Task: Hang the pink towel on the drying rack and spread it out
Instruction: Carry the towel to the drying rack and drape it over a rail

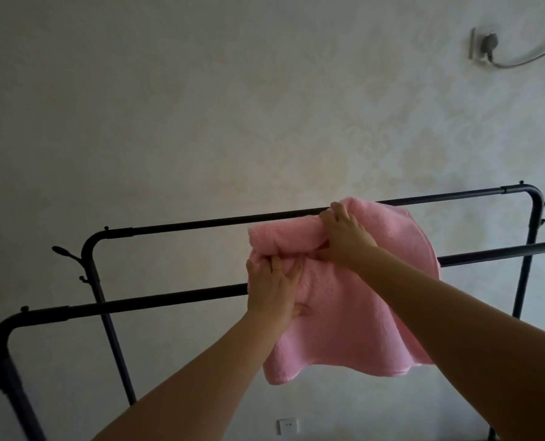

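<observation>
A pink towel (344, 316) hangs over the near rail of a black metal drying rack (156, 302), bunched and rolled at its top. Its lower part droops below the rail. My left hand (272, 286), with a ring on one finger, grips the towel's left side at the near rail. My right hand (344, 237) clutches the rolled upper fold, close to the far rail (201, 222). The towel hides the near rail between my hands.
The rack has two parallel top rails with curved corners and side hooks (66, 253). Behind it is a pale patterned wall with a plug and cable (487, 46) at the upper right and a low socket (287, 426).
</observation>
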Available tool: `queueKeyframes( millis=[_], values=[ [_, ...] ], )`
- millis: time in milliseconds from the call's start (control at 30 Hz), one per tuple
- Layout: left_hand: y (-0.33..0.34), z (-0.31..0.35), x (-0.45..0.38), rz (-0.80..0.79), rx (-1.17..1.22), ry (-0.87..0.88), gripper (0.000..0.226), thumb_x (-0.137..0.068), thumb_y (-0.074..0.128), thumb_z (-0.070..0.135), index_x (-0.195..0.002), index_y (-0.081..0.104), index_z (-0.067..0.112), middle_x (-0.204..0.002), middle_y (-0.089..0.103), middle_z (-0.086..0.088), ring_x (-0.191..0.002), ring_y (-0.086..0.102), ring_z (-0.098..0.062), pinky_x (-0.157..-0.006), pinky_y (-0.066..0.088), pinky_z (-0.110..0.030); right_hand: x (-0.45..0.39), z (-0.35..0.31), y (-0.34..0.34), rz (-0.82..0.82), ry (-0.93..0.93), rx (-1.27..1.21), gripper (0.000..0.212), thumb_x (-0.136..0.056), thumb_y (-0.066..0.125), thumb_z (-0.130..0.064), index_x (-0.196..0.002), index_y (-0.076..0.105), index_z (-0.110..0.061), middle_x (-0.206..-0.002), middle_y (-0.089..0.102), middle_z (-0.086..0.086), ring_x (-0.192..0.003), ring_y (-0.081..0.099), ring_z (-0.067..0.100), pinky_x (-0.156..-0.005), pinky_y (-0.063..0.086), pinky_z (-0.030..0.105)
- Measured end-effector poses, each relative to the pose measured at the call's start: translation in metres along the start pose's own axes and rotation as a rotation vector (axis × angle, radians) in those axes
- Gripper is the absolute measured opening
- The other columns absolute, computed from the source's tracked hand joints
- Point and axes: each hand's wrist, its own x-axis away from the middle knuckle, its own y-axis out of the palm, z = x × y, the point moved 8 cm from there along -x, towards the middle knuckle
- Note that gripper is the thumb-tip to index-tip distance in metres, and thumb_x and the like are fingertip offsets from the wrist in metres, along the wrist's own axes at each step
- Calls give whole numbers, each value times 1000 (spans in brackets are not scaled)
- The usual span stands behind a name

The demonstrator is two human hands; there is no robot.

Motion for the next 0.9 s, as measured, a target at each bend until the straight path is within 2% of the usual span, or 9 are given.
queueKeyframes(
  millis=[133,233,300,367,433,500,533,667,900],
  values=[
    [6,8,2,-44,-77,-43,108,-69,62,72,-150,7,26,-131,47,-21,-115,44,-36,-99,31,-49,6,14,29,-62,-19,-58,92,-75,63,-65,-147,27,-20,-160,5,6,-146,14,32,-117,22,46],
    [10,13,2,-57,-101,-105,106,-75,62,67,-151,0,28,-130,47,-22,-115,45,-37,-98,33,-49,9,21,41,-89,-76,-62,103,-74,49,-76,-153,10,-22,-162,-6,4,-148,1,33,-119,6,46],
    [12,17,2,-61,-106,-125,105,-77,60,66,-151,-4,28,-130,48,-23,-116,45,-38,-98,34,-50,13,20,49,-107,-166,10,107,-75,50,-74,-154,-2,-23,-162,-10,6,-149,-1,32,-119,1,49],
    [12,17,2,-57,-125,-136,103,-78,58,67,-150,-4,26,-127,49,-23,-114,46,-38,-96,35,-49,20,17,56,-125,-245,121,109,-74,56,-72,-153,-5,-28,-163,-5,3,-149,6,29,-119,9,55],
    [13,16,1,-59,-123,-146,98,-80,56,66,-150,-1,26,-124,50,-22,-111,46,-36,-95,35,-47,28,14,62,-151,-305,244,105,-70,59,-73,-152,7,-34,-160,20,1,-143,28,29,-113,21,61],
    [10,17,1,-45,-111,-152,93,-80,56,66,-148,7,26,-122,52,-20,-108,47,-35,-91,35,-45,32,15,64,-179,-311,273,96,-66,64,-71,-146,22,-38,-145,43,-1,-129,45,28,-108,28,62],
    [9,17,2,-40,-108,-151,92,-79,55,68,-148,10,26,-121,53,-20,-106,48,-35,-89,34,-45,32,16,63,-189,-302,266,91,-66,66,-68,-143,25,-40,-137,49,-2,-124,50,27,-106,31,61],
    [5,18,6,-45,-120,-164,94,-76,54,72,-148,15,27,-122,53,-18,-107,48,-33,-88,33,-44,32,15,60,-217,-302,232,79,-72,67,-57,-140,32,-39,-127,53,-2,-114,54,26,-98,43,51],
    [7,11,16,-37,-142,-119,93,-79,57,66,-150,8,29,-125,49,-17,-113,43,-33,-89,35,-45,36,12,59,-133,-344,237,65,-81,60,-52,-139,34,-37,-122,54,-1,-109,57,25,-93,46,48]
  ],
)
